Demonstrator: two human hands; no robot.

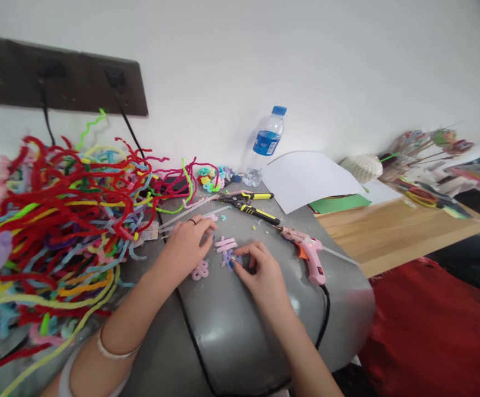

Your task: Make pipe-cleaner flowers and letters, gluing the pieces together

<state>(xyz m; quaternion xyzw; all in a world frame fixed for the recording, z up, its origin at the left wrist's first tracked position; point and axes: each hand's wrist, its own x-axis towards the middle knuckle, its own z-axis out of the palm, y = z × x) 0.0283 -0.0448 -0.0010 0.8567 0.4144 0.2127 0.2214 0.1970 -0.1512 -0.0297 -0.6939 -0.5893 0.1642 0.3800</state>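
fingers point(254, 251) of the person's right hand point(267, 278) stand narrow, thumb and forefinger closed on the right edge of a small lavender flower shape of fuzzy chenille stem point(227, 260), which lies near the middle of the glossy grey surface point(232, 333), between the two hands. just beyond it lie short pale pink fuzzy strips point(226, 244), and nearer the left forearm is a looped mauve-pink fuzzy flower point(200, 270). the left hand point(185, 241) is half curled, its thumb well apart from the forefinger with nothing seen in the gap; a pale pink fuzzy piece point(212, 218) shows just past the fingertips, and one cannot tell whether they touch it. the step in hand looks like handling and placing the lavender flower among its neighbours. the next move would seem to call for a light pinch at the petal's edge, since soft loops like these could bend or flatten, and for the left hand to steady the nearby strips. the pink glue gun with an orange trigger point(308, 251) lies to the right, its nozzle close to the black and yellow-handled pliers point(260, 213); the right wrist would best be kept clear of that tip, which may be hot.
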